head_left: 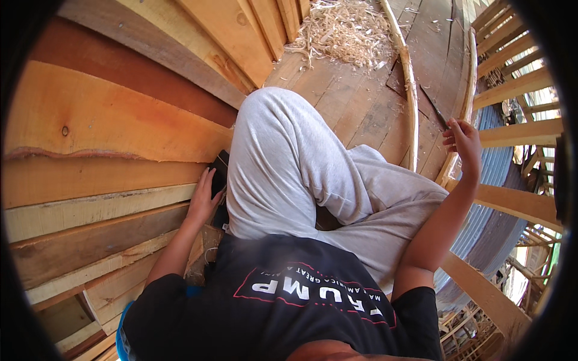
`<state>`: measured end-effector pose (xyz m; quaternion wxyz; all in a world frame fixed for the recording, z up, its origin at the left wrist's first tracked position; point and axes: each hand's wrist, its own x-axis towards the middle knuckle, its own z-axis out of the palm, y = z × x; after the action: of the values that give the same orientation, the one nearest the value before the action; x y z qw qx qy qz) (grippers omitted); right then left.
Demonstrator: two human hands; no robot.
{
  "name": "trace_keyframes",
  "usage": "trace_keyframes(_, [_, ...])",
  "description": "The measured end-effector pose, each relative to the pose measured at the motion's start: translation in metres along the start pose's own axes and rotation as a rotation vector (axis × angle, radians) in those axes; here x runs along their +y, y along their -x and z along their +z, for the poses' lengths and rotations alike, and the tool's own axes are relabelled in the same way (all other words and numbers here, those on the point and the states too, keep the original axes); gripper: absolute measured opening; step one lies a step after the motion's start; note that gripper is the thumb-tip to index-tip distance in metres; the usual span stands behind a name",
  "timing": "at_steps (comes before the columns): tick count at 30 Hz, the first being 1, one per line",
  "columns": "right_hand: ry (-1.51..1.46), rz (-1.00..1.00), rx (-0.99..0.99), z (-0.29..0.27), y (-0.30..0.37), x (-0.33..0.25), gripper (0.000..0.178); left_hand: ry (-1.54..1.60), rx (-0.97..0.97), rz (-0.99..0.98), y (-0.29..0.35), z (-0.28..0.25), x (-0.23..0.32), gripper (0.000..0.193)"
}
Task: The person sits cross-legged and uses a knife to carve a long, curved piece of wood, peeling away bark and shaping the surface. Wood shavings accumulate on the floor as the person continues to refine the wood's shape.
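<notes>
My left hand (203,197) is beside my raised knee, by the board wall. Its fingers and thumb are at a black object (221,169), partly hidden behind my grey trouser leg; its kind does not show. Out to the right, my right hand (464,144) is raised with its fingers curled together. A thin dark stick-like piece (433,107) runs from those fingertips up and left over the floor boards. Whether it is a tool or a strip of material is too small to make out.
Stacked wooden boards (114,114) form a wall on my left. A pile of wood shavings (349,33) lies on the plank floor (337,99) ahead. A peeled pole (409,90) crosses the floor. Slatted railing (521,132) and corrugated metal sheet (490,162) are on the right.
</notes>
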<state>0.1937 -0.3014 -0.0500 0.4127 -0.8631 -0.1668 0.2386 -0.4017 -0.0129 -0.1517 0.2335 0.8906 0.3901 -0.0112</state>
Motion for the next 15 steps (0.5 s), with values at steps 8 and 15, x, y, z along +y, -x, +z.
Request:
trace_keyframes(8, [0.022, 0.060, -0.004, 0.003, -0.005, 0.005, 0.035, -0.056, 0.019, -0.028, 0.002, 0.001, 0.023, 0.075])
trace_keyframes(15, [0.214, 0.180, -0.063, 0.024, -0.044, 0.052, 0.039, -0.098, 0.020, -0.004, -0.003, 0.001, 0.025, 0.077])
